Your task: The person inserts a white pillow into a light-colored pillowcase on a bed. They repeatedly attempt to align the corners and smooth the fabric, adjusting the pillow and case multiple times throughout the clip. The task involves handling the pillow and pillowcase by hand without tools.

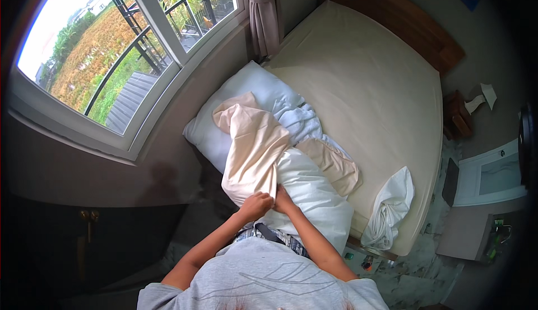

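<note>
Close to my waist, my left hand (255,206) grips the near edge of a peach-coloured cloth (256,146). My right hand (284,200) is beside it at the same edge, its fingertips partly hidden by the fabric. The cloth lies bunched and creased over pillows. A white pillow (319,188) bulges out to the right of my hands. Behind the cloth rests a pale blue-white pillow (248,79) at the bed's corner. A crumpled light blue cloth (296,121) and a beige cloth (332,161) lie on the mattress side. A twisted white cloth (391,209) is near the bed's foot.
The bed's mattress (361,70) has a beige fitted sheet and a wooden headboard (420,24). A window (105,58) and a tied curtain (265,16) are at the upper left. At the right stand a wooden nightstand (458,116) and a white door (487,175). Small items lie on the floor.
</note>
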The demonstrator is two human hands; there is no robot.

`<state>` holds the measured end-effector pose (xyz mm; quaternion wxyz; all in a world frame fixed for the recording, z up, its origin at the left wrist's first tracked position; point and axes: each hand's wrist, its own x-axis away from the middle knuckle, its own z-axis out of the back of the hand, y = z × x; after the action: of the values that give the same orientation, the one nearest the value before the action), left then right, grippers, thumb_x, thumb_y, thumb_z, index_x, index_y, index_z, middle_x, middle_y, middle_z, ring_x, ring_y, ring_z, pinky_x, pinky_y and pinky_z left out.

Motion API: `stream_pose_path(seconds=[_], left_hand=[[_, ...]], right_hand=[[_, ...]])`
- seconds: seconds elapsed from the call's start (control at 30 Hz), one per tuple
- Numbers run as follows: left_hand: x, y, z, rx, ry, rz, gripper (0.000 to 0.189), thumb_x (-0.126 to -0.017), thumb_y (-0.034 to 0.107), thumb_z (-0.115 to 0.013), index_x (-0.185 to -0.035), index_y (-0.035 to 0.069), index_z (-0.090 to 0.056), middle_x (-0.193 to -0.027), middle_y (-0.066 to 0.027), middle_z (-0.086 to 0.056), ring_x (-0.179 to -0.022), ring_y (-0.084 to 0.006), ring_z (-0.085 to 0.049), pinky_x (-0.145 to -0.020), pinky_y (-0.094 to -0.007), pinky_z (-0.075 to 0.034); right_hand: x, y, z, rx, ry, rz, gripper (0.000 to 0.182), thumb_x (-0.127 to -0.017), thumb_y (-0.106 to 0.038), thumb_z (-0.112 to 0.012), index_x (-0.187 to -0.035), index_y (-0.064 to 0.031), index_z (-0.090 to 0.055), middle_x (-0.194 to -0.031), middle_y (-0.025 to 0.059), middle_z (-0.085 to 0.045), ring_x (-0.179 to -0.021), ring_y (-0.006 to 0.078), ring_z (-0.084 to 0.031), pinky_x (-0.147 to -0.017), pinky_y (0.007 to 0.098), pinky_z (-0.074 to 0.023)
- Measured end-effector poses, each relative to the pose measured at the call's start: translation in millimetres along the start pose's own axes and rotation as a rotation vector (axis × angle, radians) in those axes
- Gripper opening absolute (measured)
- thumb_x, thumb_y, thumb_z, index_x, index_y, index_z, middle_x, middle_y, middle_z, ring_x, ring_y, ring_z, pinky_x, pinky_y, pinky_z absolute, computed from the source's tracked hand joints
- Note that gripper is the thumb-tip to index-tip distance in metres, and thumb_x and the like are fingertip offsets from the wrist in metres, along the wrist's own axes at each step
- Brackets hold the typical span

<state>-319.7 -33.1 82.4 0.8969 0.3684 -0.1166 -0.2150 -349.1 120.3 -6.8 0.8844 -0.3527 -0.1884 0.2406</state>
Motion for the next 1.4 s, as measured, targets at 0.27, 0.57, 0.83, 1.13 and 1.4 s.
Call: stream_pose_path(seconds=[0.27,0.57,0.83,1.13,1.4], left_hand=[[-27.4,-15.5,-9.8,-0.097,0.126,0.497,0.046,-0.077,0.034,-0.066,-0.103,0.004,-0.044,-0.093,-0.0139,-0.055,-0.073,-0.0296,-0.060,-0.060,-0.0375,-0.049],[-43.5,-35.9,-41.9,-0.122,-0.268,0.137,0.034,-0.085,0.012,-0.046,-0.116,-0.003,-0.047,-0.099,-0.0214,-0.055,-0.085,-0.0374,-0.058,-0.073,-0.0429,-0.048],[-18.3,31.4,12.6,0.238,-0.304,0.011,0.032,-0.087,0.012,-0.049,-0.117,0.000,-0.050,-0.096,-0.0174,-0.052,-0.084,-0.0346,-0.055,-0.073,-0.0411,-0.043],[-16.8,40.5,36.1,0.364,-0.242,-0.068,0.021,-0.076,0.007,-0.054,-0.096,0.005,-0.061,-0.089,-0.0116,-0.062,-0.078,-0.0286,-0.059,-0.069,-0.0369,-0.045],[-8.9,46.7,67.2,0.230,-0.173,-0.031,0.017,-0.077,0.006,-0.055,-0.093,0.007,-0.063,-0.080,-0.0108,-0.062,-0.068,-0.0258,-0.059,-0.065,-0.0335,-0.047]], right_hand=[[14.1,101.9,85.2,-0.059,0.370,-0.238,0.028,-0.081,-0.022,-0.058,-0.104,-0.0065,-0.058,-0.105,0.0130,-0.061,-0.099,0.0324,-0.055,-0.088,0.0393,-0.0426],[-7.9,201.2,78.0,-0.141,0.049,-0.736,0.077,-0.076,-0.065,-0.050,-0.120,-0.0024,-0.048,-0.116,0.0208,-0.055,-0.110,0.0346,-0.051,-0.091,0.0404,-0.0398],[0.8,189.8,82.9,-0.307,-0.133,-0.542,0.075,-0.069,-0.061,-0.062,-0.116,-0.0033,-0.055,-0.114,0.0209,-0.057,-0.107,0.0339,-0.054,-0.091,0.0391,-0.0403],[26.3,97.8,217.6,0.026,-0.015,-0.128,0.060,-0.065,-0.038,-0.074,-0.108,-0.0005,-0.057,-0.096,0.0195,-0.063,-0.093,0.0346,-0.059,-0.082,0.0387,-0.0450],[75.4,-86.8,239.7,0.452,0.213,-0.272,0.038,-0.065,-0.033,-0.072,-0.081,-0.0021,-0.058,-0.078,0.0167,-0.062,-0.078,0.0357,-0.059,-0.070,0.0438,-0.0456]])
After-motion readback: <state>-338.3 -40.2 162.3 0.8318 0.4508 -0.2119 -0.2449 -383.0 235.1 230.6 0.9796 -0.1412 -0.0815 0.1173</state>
